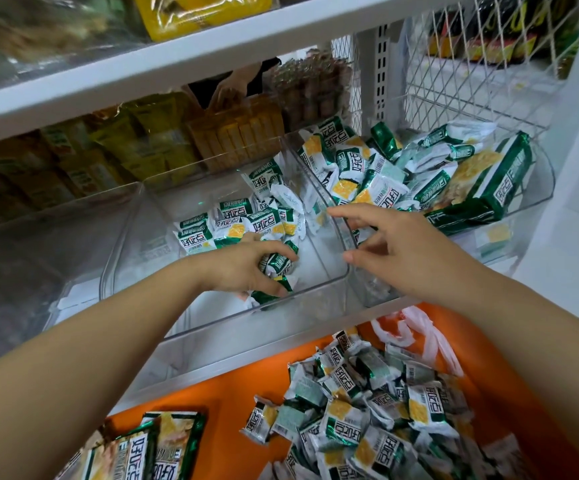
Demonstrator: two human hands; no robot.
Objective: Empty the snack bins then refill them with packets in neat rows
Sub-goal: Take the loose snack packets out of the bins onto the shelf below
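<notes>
Left grip [246, 268] is down inside the middle bin [298, 306], fingers and thumb curled round a small bunch of green-and-white packets [277, 266] near the bin's front right corner. Just beyond the knuckles lies a loose heap [232, 223] of the same packets, running up toward the back right of the bin. The left half of the bin floor shows open plastic.

Right grip [409, 251] hovers wide, fingers spread and holding nothing, right over the wall where the middle bin meets the right bin [542, 174]. Its forefinger reaches across toward the middle one.

The right bin is full of jumbled packets [367, 178], and a large green pack [488, 181] lies tilted on top toward its far side. Both bins sit at the front lip of the white shelf [211, 351], with the upper shelf board [177, 60] close overhead and a wire rack [454, 81] behind on the right.

Below the lip, an orange surface [239, 386] carries a big pile [367, 414] of packets under the right arm. Two large packs [149, 448] lie at lower left, with open orange between them and the pile.
</notes>
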